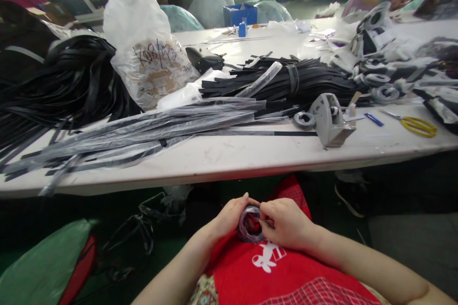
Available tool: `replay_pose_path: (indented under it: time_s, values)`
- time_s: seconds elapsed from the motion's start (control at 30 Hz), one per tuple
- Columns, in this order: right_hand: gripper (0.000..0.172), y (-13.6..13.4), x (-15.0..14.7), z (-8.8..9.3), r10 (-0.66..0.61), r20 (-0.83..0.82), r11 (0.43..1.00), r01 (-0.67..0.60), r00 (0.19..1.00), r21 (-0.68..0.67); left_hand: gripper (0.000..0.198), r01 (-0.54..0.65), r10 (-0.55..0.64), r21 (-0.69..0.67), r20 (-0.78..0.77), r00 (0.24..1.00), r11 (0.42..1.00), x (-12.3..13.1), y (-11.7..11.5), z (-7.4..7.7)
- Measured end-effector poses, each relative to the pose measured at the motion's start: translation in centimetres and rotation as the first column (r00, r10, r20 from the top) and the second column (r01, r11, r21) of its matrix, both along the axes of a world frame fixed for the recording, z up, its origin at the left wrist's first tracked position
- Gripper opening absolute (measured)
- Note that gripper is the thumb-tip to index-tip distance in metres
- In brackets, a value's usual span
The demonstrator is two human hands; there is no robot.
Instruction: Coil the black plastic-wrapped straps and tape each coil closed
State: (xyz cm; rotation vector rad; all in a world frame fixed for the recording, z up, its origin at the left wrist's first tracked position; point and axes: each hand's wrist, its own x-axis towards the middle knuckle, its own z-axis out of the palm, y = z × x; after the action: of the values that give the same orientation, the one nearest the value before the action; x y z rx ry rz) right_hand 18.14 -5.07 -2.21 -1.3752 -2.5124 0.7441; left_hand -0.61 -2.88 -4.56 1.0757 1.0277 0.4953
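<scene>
A small coiled roll [245, 231], dark grey and wrapped in clear plastic, is held over the lap, in front of a red apron [236, 271]. My left hand [232, 213] curves round the roll's left and upper side. On its right side, my right hand [284, 221] is closed, with thumb and fingers pinching the roll's edge. Both hands are below the front edge of the white table [229, 157]. Whatever lies inside the right fingertips is too small to tell from the roll.
On the table lie plastic-sleeved strips [143, 128], a bundle of black strips [315, 78], a grey tape dispenser [327, 121], yellow-handled scissors [417, 125] and a blue cutter [374, 119]. A marked plastic bag [150, 62] stands behind. A green-topped stool [46, 262] is at lower left.
</scene>
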Motion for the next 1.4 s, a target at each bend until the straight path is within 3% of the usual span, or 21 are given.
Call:
replay_pose_path:
  time_s: [0.13,0.3,0.47,0.63,0.73,0.8,0.9,0.97,1.1,1.17,1.3,1.4]
  values:
    - [0.01,1.0,-0.1,-0.6,-0.047,-0.129,0.998,0.041,0.99,-0.047,0.055,0.019,-0.02,0.081,0.015,1.0,0.997,-0.2,0.2,0.0]
    - [0.012,2.8,-0.1,-1.8,-0.224,-0.4,0.948,0.104,0.889,-0.301,0.029,0.062,-0.062,0.091,-0.008,0.998,0.994,-0.6,-0.1,0.0]
    - [0.024,2.8,-0.7,-3.8,-0.457,-0.487,0.802,0.107,0.745,-0.588,0.025,0.069,0.0,0.288,-0.234,0.972,0.955,-0.4,-1.4,-0.3]
    - [0.043,2.6,-0.7,-5.1,-0.604,-0.478,0.69,0.117,0.638,-0.715,0.033,-0.025,0.077,0.305,-0.157,0.985,0.952,-0.4,-2.3,-0.4]
    - [0.051,2.8,-0.9,-6.1,-0.617,-0.444,0.614,0.045,0.65,-0.788,0.032,-0.028,0.072,0.352,-0.114,0.991,0.935,-0.5,-2.5,-0.1]
    - [0.046,2.8,-1.2,-6.7,-0.603,-0.427,0.557,-0.028,0.674,-0.83,0.029,-0.034,0.087,0.409,-0.112,0.99,0.912,-0.5,-2.7,0.1]
    - [0.036,2.5,-1.8,-7.0,-0.659,-0.411,0.49,-0.056,0.63,-0.87,0.031,-0.048,0.131,0.445,-0.157,0.979,0.894,-0.6,-3.1,0.2]
    - [0.029,2.2,-2.2,-6.5,-0.675,-0.427,0.521,-0.021,0.602,-0.853,0.032,-0.051,0.152,0.429,-0.206,0.967,0.902,-0.7,-3.2,0.2]
    - [0.019,1.6,-2.4,-5.0,-0.572,-0.504,0.743,0.149,0.647,-0.652,0.032,-0.083,0.158,0.323,-0.214,0.964,0.943,-0.8,-3.2,-0.2]
    - [0.019,1.4,-2.4,-4.4,-0.531,-0.482,0.788,0.199,0.697,-0.582,0.033,-0.086,0.122,0.21,-0.167,0.978,0.974,-0.7,-3.0,-0.4]
    - [0.021,1.4,-1.9,-4.2,-0.514,-0.427,0.754,0.154,0.744,-0.639,0.038,-0.089,0.097,0.068,-0.131,0.987,0.994,-0.3,-2.7,-0.6]
    - [0.037,1.5,-1.6,-4.4,-0.547,-0.448,0.686,0.072,0.708,-0.724,0.035,-0.093,0.102,0.062,-0.17,0.98,0.994,-0.1,-2.6,-0.6]
